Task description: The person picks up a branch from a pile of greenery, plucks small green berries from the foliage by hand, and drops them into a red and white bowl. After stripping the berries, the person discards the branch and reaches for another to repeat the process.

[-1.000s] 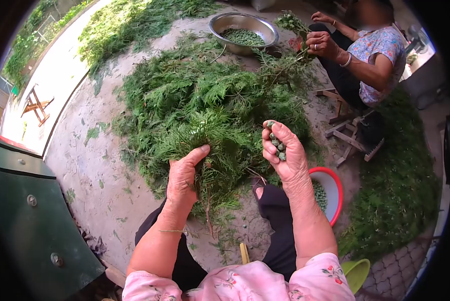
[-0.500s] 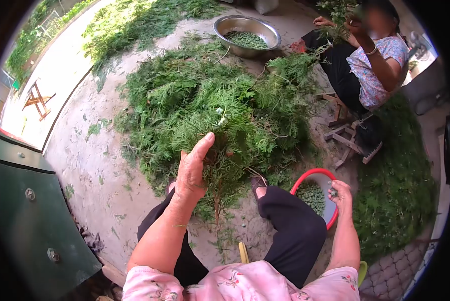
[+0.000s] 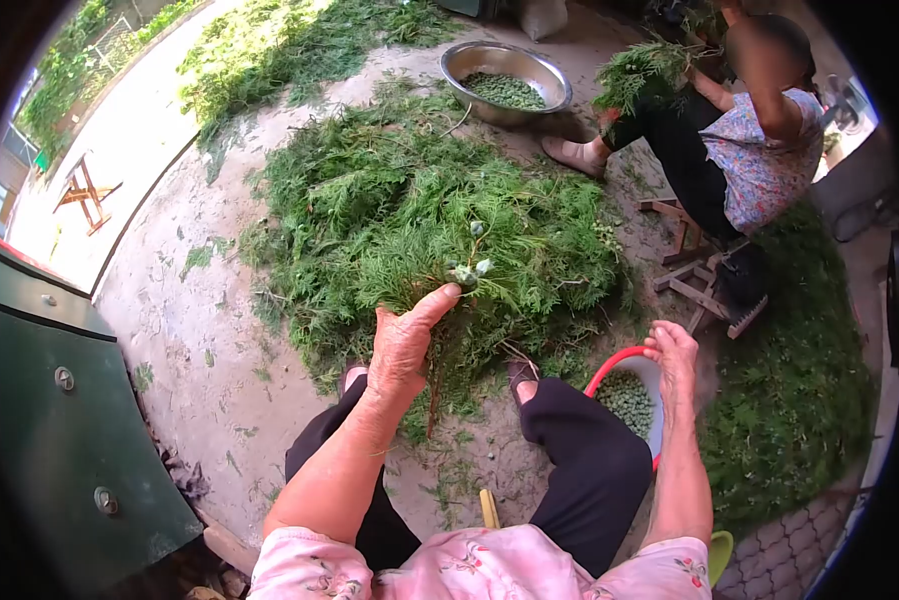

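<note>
My left hand [image 3: 401, 345] is closed around a leafy green conifer branch [image 3: 394, 285], its thumb beside a few pale, bluish-green cones [image 3: 472, 270] near the sprig's tip. The stem hangs below my fist. Over the far right rim of a red-rimmed basin [image 3: 617, 357] hovers my right hand [image 3: 676, 362], its fingers loosely bent and apart, with nothing visible in them. Small green cones [image 3: 625, 398] lie in that basin beside my right knee. Part of the basin is hidden behind my right hand and forearm.
A heap of cut conifer branches [image 3: 369, 200] lies before my feet. Behind it stands a metal basin [image 3: 559, 103] holding more cones. At the right, another person [image 3: 759, 140] sits handling a sprig [image 3: 644, 75]. A dark green panel [image 3: 59, 440] borders the left; greenery [image 3: 789, 420] covers ground at right.
My right hand has risen from the basin, and the cones seen in its fingers no longer show. My left hand has shifted slightly right with the branch. The other person's arms have moved.
</note>
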The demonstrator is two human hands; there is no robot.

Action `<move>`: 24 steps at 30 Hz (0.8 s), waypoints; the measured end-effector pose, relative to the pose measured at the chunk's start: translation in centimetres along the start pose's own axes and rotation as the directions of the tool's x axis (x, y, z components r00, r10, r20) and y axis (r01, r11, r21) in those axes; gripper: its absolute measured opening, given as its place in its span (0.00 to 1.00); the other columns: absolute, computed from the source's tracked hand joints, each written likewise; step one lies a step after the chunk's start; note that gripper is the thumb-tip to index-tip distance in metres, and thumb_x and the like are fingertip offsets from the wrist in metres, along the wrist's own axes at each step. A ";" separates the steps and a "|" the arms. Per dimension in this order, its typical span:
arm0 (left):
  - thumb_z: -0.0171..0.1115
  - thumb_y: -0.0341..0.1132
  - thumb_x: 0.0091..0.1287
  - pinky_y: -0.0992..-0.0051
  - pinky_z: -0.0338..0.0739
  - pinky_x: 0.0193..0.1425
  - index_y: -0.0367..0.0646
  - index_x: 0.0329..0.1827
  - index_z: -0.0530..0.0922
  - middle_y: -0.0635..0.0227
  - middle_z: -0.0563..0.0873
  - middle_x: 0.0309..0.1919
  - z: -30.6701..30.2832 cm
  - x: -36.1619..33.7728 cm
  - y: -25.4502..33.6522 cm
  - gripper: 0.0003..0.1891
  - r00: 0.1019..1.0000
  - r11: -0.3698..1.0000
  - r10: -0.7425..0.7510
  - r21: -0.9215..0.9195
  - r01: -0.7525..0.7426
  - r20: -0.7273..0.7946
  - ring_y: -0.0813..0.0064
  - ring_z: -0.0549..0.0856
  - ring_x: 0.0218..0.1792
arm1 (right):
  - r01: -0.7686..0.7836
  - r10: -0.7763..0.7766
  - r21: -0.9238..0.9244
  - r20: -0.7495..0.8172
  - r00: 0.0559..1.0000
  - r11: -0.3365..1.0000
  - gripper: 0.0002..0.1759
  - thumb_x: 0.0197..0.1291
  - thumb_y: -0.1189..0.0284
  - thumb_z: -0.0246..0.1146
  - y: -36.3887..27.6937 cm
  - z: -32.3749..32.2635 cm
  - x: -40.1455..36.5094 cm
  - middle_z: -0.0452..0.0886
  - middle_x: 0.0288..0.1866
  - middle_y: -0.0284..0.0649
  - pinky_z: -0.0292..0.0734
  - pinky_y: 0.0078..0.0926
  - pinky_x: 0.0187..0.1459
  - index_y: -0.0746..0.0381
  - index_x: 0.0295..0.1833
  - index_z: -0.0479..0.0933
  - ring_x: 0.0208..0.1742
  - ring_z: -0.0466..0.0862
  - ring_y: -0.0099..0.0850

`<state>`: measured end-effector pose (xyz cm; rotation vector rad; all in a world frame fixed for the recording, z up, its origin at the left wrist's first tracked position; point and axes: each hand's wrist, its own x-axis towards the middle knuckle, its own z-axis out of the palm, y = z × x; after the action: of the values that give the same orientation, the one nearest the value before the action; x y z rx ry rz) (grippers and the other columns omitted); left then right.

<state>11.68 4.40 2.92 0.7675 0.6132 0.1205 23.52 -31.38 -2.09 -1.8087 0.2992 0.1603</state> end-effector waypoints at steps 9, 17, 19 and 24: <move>0.68 0.25 0.54 0.75 0.79 0.44 0.36 0.48 0.76 0.66 0.83 0.40 1.0 -0.7 0.2 0.17 0.985 0.984 0.164 0.055 -0.167 0.046 0.77 0.82 0.38 | 0.722 -0.722 0.139 0.312 0.618 0.678 0.08 0.58 0.75 0.62 -12.6 19.0 -8.3 0.78 0.34 0.35 0.70 0.18 0.29 0.65 0.43 0.78 0.31 0.76 0.20; 0.65 0.31 0.60 0.76 0.79 0.43 0.40 0.51 0.73 0.67 0.81 0.41 0.7 -0.4 0.1 0.17 0.988 0.985 0.152 -0.086 -0.150 0.009 0.77 0.81 0.41 | 0.324 -0.391 0.219 0.502 0.771 0.920 0.13 0.54 0.76 0.66 -11.7 20.0 -8.8 0.75 0.33 0.31 0.72 0.15 0.30 0.67 0.45 0.78 0.31 0.75 0.17; 0.64 0.31 0.61 0.75 0.80 0.41 0.41 0.51 0.73 0.68 0.81 0.41 0.9 -0.5 0.6 0.16 0.999 0.984 0.050 -0.172 -0.051 -0.009 0.76 0.82 0.39 | 0.148 -0.268 0.251 0.555 0.787 0.957 0.13 0.54 0.79 0.65 -11.3 20.0 -8.5 0.75 0.35 0.30 0.73 0.13 0.32 0.67 0.46 0.78 0.33 0.75 0.16; 0.65 0.28 0.59 0.75 0.80 0.40 0.40 0.50 0.73 0.67 0.82 0.40 0.9 -0.2 0.1 0.17 0.991 0.983 0.130 -0.134 -0.128 0.007 0.76 0.82 0.37 | 0.184 -0.354 0.348 0.525 0.774 0.919 0.14 0.54 0.84 0.60 -9.9 20.6 -8.0 0.75 0.39 0.31 0.73 0.15 0.40 0.66 0.48 0.77 0.38 0.75 0.17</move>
<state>12.02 3.81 3.60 0.6777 0.5346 0.2721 19.67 -8.20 3.96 -1.4160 -0.3671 0.4333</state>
